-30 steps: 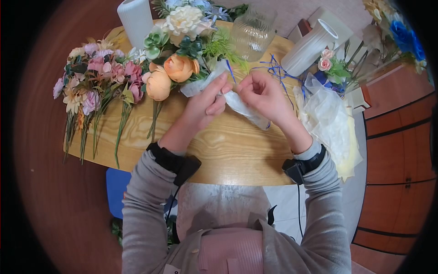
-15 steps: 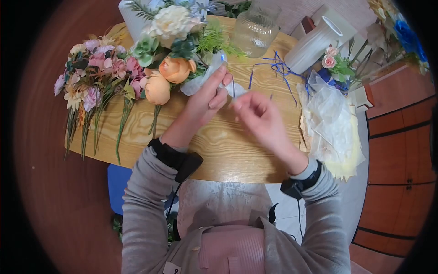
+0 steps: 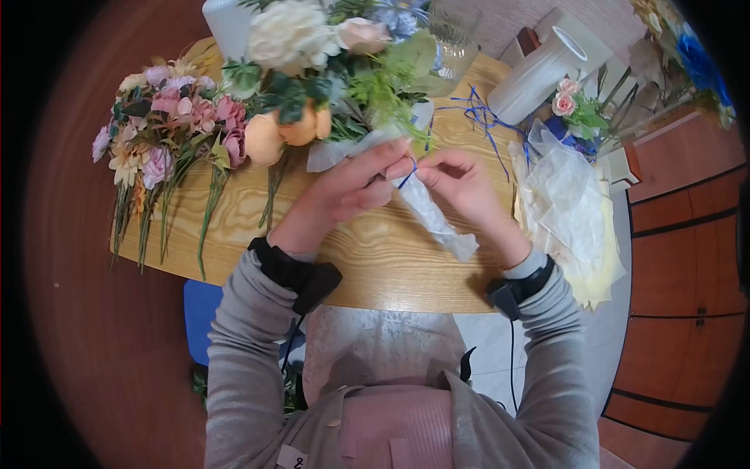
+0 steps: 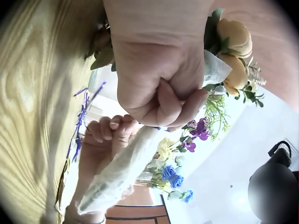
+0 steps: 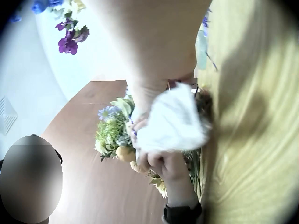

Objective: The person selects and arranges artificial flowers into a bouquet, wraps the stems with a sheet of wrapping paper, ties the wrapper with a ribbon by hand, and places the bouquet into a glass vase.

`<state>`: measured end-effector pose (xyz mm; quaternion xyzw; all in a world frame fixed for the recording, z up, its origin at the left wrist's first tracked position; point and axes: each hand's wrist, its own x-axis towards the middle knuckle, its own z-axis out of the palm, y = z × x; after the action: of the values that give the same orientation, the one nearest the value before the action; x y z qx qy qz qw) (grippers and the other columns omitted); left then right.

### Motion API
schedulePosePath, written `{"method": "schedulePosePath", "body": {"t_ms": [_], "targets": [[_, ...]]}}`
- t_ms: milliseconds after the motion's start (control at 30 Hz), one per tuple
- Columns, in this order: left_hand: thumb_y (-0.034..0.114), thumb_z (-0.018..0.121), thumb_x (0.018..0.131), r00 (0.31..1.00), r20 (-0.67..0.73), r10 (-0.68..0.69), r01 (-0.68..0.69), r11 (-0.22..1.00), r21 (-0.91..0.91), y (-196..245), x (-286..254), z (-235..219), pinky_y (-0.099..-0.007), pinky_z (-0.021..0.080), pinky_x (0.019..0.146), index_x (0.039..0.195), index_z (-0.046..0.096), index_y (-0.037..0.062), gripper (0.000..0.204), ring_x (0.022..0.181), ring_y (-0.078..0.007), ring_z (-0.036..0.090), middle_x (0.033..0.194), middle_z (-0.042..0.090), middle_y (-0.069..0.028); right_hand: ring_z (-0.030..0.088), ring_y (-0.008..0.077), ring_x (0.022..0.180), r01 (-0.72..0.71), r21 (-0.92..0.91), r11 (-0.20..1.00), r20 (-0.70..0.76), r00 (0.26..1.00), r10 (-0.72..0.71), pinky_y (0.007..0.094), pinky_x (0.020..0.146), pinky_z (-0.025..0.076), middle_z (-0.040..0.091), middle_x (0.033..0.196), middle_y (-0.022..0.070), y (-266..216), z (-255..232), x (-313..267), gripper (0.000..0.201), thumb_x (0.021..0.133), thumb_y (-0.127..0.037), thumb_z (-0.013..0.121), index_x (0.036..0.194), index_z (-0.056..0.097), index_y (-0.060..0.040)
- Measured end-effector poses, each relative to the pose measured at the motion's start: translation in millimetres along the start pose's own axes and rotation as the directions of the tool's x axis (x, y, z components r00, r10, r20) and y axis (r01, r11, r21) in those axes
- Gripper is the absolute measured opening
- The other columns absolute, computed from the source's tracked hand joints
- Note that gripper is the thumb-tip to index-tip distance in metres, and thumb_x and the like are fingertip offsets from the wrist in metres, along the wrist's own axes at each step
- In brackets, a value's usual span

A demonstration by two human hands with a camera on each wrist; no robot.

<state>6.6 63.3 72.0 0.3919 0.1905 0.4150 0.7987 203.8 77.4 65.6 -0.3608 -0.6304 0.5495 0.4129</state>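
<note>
My left hand (image 3: 351, 186) grips the wrapped stems of a bouquet (image 3: 289, 37) with white, peach and blue flowers and feathery greenery. Out of the lower side of that hand runs the white wrapping (image 3: 439, 227), slanting down to the right. Across the wrapping, right at the left fingertips, goes a thin blue ribbon (image 3: 407, 175). My right hand (image 3: 466, 186) pinches the ribbon close beside the left thumb. In the left wrist view the curled right fingers (image 4: 108, 128) show behind the wrapping. From the right wrist, the wrapping (image 5: 173, 119) covers much of both hands' fingers.
Loose artificial flowers (image 3: 168, 117) lie along the table's left side. At the back stand a ribbed white vase (image 3: 226, 30) and a clear glass vase (image 3: 457, 55). A white vase (image 3: 535, 76) leans at right, near tangled blue ribbon (image 3: 488, 117) and sheer white wrapping sheets (image 3: 562, 195).
The right hand swung out to the lower right, then came back up beside the left fingers. The bouquet shifted and turned, its wrapped end now showing further below the hands.
</note>
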Motion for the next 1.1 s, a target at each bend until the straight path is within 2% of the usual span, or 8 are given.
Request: {"method": "schedulePosePath", "body": {"t_ms": [133, 267, 600, 800, 867, 900, 967, 1100], "targets": [[0.032, 0.039, 0.101, 0.981, 0.079, 0.177, -0.193, 0.857, 0.478, -19, 17, -20, -0.0172, 0.022, 0.036, 0.08, 0.042, 0.0114, 0.029, 0.034, -0.001, 0.025, 0.062, 0.043, 0.0023, 0.049, 0.0048, 0.057, 0.098, -0.6, 0.794, 0.119, 0.992, -0.032, 0.0217, 0.052, 0.04, 0.059, 0.065, -0.001, -60, -9, -1, 0.01, 0.085, -0.009, 0.063, 0.081, 0.065, 0.0], [0.039, 0.039, 0.1, 1.0, -0.015, -0.002, 0.005, 0.984, 0.176, 1, 6, 11, -0.0167, 0.019, 0.038, 0.08, 0.042, 0.0127, 0.033, 0.035, -0.0012, 0.023, 0.05, 0.033, 0.0057, 0.045, 0.0044, 0.055, 0.01, -0.561, 0.828, 0.038, 0.999, 0.013, 0.0235, 0.049, 0.037, 0.055, 0.06, -0.0006, -64, 8, -9, 0.013, 0.085, -0.011, 0.063, 0.082, 0.064, 0.0019], [0.04, 0.042, 0.099, 0.942, -0.268, 0.201, -0.19, 0.98, 0.065, 5, 4, 14, -0.0156, 0.023, 0.04, 0.078, 0.042, 0.0131, 0.034, 0.034, -0.0004, 0.022, 0.05, 0.03, 0.0084, 0.053, 0.0046, 0.067, -0.062, 0.438, 0.897, -0.109, 0.987, 0.122, 0.0199, 0.061, 0.043, 0.061, 0.077, 0.0004, -3, 67, -43, 0.016, 0.092, -0.015, 0.058, 0.1, 0.063, -0.0014], [0.036, 0.044, 0.099, 0.974, -0.006, 0.225, -0.224, 0.973, 0.057, -23, 10, -25, -0.0159, 0.019, 0.035, 0.08, 0.043, 0.0115, 0.031, 0.036, 0.001, 0.025, 0.058, 0.035, 0.0079, 0.055, 0.0071, 0.073, -0.157, 0.494, 0.855, -0.022, 0.981, 0.192, 0.0199, 0.065, 0.044, 0.063, 0.083, 0.0011, 38, 51, -36, 0.016, 0.09, -0.014, 0.061, 0.101, 0.064, -0.0022], [0.034, 0.046, 0.098, 0.66, 0.39, 0.642, -0.725, 0.408, 0.555, -40, 24, -40, -0.0161, 0.015, 0.033, 0.084, 0.047, 0.0087, 0.029, 0.036, 0.0016, 0.025, 0.063, 0.04, 0.0076, 0.055, 0.0051, 0.073, -0.14, 0.343, 0.929, -0.043, 0.985, 0.164, 0.0192, 0.065, 0.044, 0.063, 0.081, -0.0003, 21, 29, -25, 0.012, 0.088, -0.01, 0.063, 0.098, 0.066, -0.0035], [0.034, 0.046, 0.098, 0.659, 0.389, 0.644, -0.725, 0.408, 0.555, -36, 19, -35, -0.0161, 0.015, 0.033, 0.084, 0.047, 0.0087, 0.029, 0.036, 0.0016, 0.025, 0.063, 0.04, 0.0076, 0.055, 0.0051, 0.073, -0.142, 0.341, 0.929, -0.041, 0.985, 0.165, 0.0192, 0.065, 0.044, 0.063, 0.081, -0.0003, 17, 17, -19, 0.012, 0.088, -0.01, 0.063, 0.098, 0.066, -0.0035], [0.032, 0.05, 0.096, 0.992, 0.012, 0.124, -0.123, 0.967, 0.224, -24, 2, -23, -0.0165, 0.015, 0.033, 0.088, 0.051, 0.0067, 0.026, 0.035, 0.002, 0.025, 0.069, 0.045, 0.0071, 0.049, 0.0033, 0.066, -0.01, 0.047, 0.999, 0.065, 0.998, 0.007, 0.018, 0.059, 0.039, 0.059, 0.076, -0.0035, 10, -1, -13, 0.007, 0.087, -0.007, 0.063, 0.093, 0.066, -0.0032], [0.032, 0.051, 0.095, 0.978, -0.207, -0.031, 0.103, 0.933, 0.345, -7, -7, -1, -0.0161, 0.015, 0.033, 0.092, 0.055, 0.0057, 0.026, 0.036, 0.0028, 0.028, 0.067, 0.045, 0.0076, 0.041, 0.0028, 0.061, 0.034, -0.184, 0.982, 0.077, 0.997, -0.02, 0.0183, 0.054, 0.033, 0.051, 0.07, -0.0069, -18, -2, -22, 0.01, 0.086, -0.012, 0.066, 0.089, 0.065, -0.0023]]}}
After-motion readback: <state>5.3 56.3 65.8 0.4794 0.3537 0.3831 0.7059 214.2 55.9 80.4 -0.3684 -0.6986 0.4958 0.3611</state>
